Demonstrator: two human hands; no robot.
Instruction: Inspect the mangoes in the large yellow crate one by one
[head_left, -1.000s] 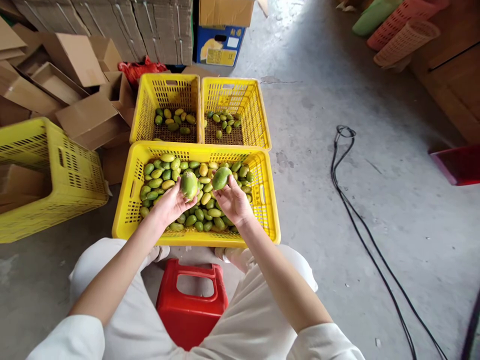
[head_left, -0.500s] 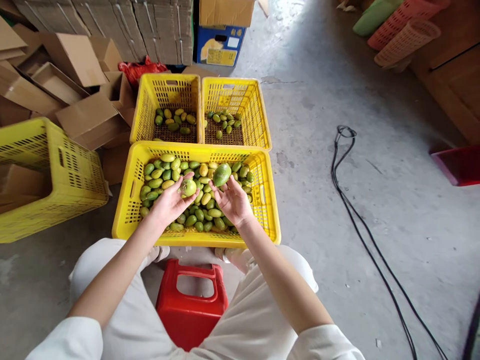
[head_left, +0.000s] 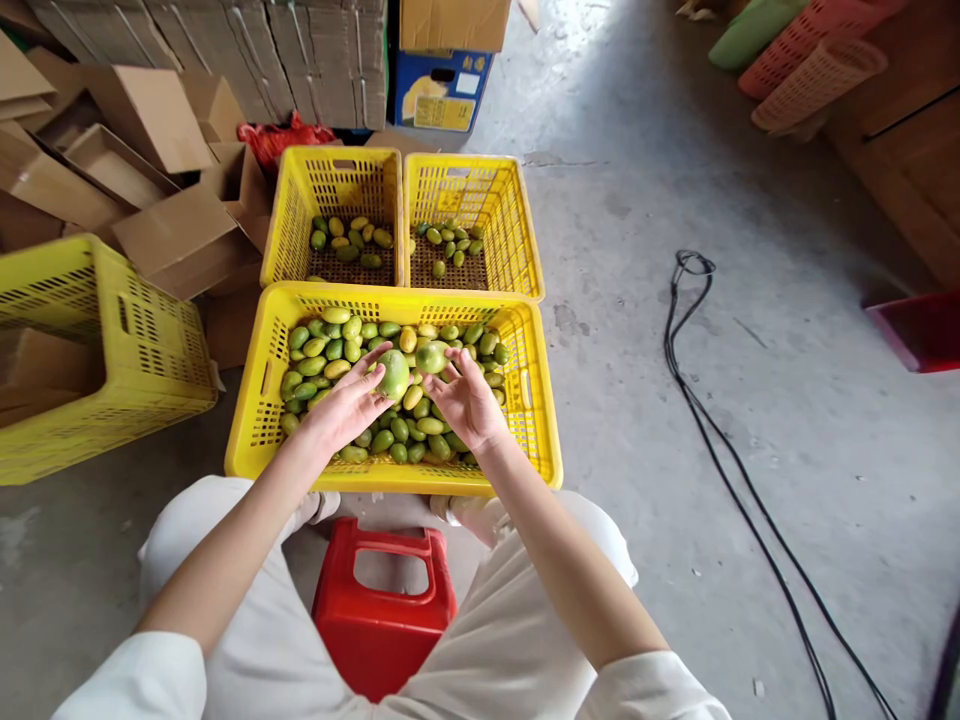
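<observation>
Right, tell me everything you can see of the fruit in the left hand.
The fruit is green with paler, yellowish-green areas, and looks rounded from this angle. Its skin seems fairly smooth, with no cut showing; finer marks are too small to make out. The thumb and fingers of the left hand hold it, hiding part of one side. It is up above the heaped fruit in the front yellow crate, close beside the right hand's fruit.

glare on the far floor (head_left: 566, 40), dimmer at upper right
</observation>
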